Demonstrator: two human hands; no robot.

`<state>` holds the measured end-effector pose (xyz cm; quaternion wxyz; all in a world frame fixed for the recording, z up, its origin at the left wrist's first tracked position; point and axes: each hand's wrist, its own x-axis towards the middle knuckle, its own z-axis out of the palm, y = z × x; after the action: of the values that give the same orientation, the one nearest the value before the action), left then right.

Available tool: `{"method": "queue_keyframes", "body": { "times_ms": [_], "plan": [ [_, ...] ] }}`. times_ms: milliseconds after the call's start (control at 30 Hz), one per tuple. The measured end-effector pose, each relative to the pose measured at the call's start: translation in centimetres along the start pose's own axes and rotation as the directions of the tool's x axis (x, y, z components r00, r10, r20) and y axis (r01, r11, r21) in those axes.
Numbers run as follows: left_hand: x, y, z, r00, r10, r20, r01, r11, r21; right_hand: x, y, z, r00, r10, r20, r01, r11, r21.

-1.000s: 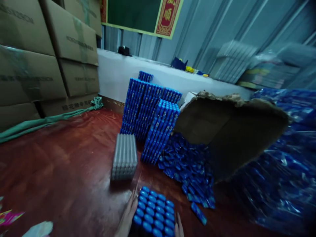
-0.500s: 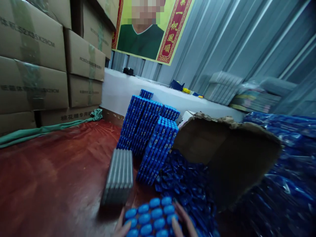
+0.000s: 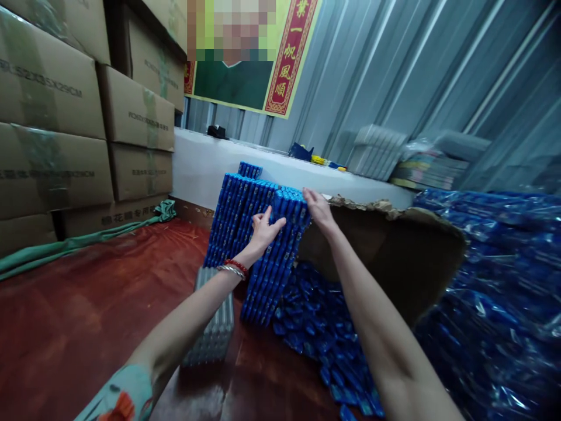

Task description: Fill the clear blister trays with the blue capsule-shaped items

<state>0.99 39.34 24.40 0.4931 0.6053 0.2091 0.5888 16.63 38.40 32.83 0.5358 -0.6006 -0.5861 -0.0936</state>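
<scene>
Both my arms reach forward to a leaning stack of blue packs (image 3: 236,222) on the red floor. My left hand (image 3: 265,229) and my right hand (image 3: 318,210) press on either side of one blue pack (image 3: 290,203) that sits on top of the front stack (image 3: 274,275). A red and a silver bracelet ring my left wrist. Below my left arm a grey pack (image 3: 213,330) lies flat on the floor. Loose blue pieces (image 3: 319,327) spill in a heap under my right arm.
A torn cardboard box (image 3: 394,257) lies open on its side to the right, beside a mound of blue plastic-wrapped goods (image 3: 504,280). Stacked cartons (image 3: 52,117) line the left wall, with a green cloth (image 3: 79,240) at their foot. A white counter (image 3: 205,161) runs behind.
The blue pack I held low near my body has gone up and forward onto the front stack, with both arms now stretched out. The view has tilted up slightly.
</scene>
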Motion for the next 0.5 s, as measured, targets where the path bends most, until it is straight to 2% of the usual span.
{"method": "queue_keyframes", "body": {
  "times_ms": [33,100,200,333,433,500],
  "plan": [
    [0.6,-0.8,0.2,0.997,0.067,-0.035,-0.062,0.988,0.14,-1.0,0.8,0.4,0.999,-0.037,-0.004,0.037,0.999,-0.017],
    [1.7,-1.8,0.7,0.988,0.155,-0.011,-0.143,0.937,0.318,-2.6,2.3,1.0,0.991,-0.123,-0.056,0.12,0.991,-0.064],
    [3.2,-2.4,1.6,0.978,0.193,0.078,-0.208,0.9,0.382,-2.8,3.6,1.8,0.978,-0.176,-0.11,0.165,0.981,-0.104],
    [4.6,-2.9,1.8,0.981,0.188,0.052,-0.191,0.876,0.443,-1.3,3.6,2.4,0.986,-0.166,-0.027,0.161,0.978,-0.134],
    [3.4,-3.3,-0.6,0.978,0.188,0.096,-0.211,0.854,0.476,-3.0,2.8,1.3,0.983,-0.176,-0.043,0.168,0.975,-0.145],
    [1.0,-3.8,-3.8,0.972,0.205,0.113,-0.234,0.828,0.509,-7.2,2.1,0.1,0.967,-0.229,-0.109,0.214,0.968,-0.13]
  ]
}}
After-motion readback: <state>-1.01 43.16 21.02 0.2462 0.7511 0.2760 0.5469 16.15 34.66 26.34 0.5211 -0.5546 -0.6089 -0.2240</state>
